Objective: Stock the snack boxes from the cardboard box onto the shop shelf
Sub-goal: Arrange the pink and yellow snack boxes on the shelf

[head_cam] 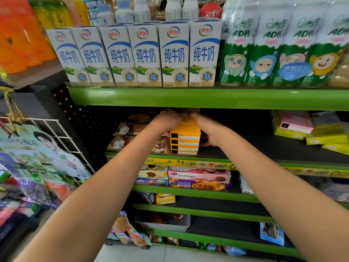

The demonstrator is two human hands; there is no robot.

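While both arms are reaching into the green shop shelf (pixel 207 99), the left hand (pixel 167 120) and the right hand (pixel 207 129) are closing around a stack of yellow snack boxes (pixel 185 140). That stack is standing on the black deck of the second tier, directly below the row of white milk cartons (pixel 132 55). The left hand's fingers are curling over the stack's top and left side, and the right hand is gripping its right side, thumb lying across the top box; so both grips are clamped on the stack. Just left of the stack, flat brown biscuit packs (pixel 130 137) are lying in piles. Well to the right of the stack, on the same tier, pink and yellow boxes (pixel 294 127) are sitting. Under the stack, on the next tier down, cookie boxes (pixel 198 178) are facing outward. Right of the milk cartons, green-and-white drink bottles (pixel 273 50) are standing.
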